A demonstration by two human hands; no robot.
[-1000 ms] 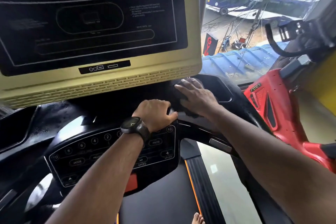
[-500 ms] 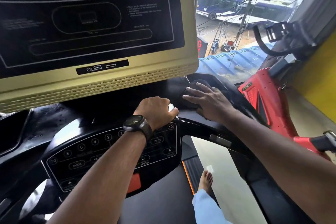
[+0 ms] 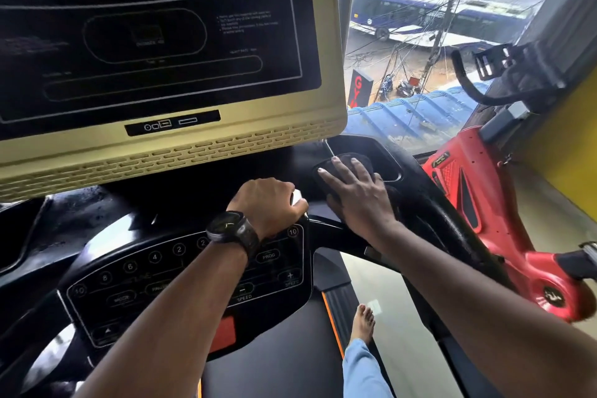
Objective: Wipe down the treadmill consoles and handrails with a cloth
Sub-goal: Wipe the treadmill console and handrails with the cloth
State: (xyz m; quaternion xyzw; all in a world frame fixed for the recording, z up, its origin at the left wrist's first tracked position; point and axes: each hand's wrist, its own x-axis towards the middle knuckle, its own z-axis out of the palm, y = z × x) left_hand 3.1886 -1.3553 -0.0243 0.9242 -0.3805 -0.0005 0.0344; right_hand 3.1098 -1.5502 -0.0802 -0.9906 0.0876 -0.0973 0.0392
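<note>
Nudged the dark cloth (image 3: 353,160) a bit back toward the middle of the black console (image 3: 200,197) over the last second, flattening it with the right hand (image 3: 358,197), fingers straight and spread, near the console's right end just under the screen's (image 3: 161,42) lower right corner. Clenching the left hand (image 3: 268,203) tight round a small white thing (image 3: 295,196) at the keypad panel's (image 3: 181,271) top right corner, can't tell what it is, black watch (image 3: 231,231) on that wrist.
</note>
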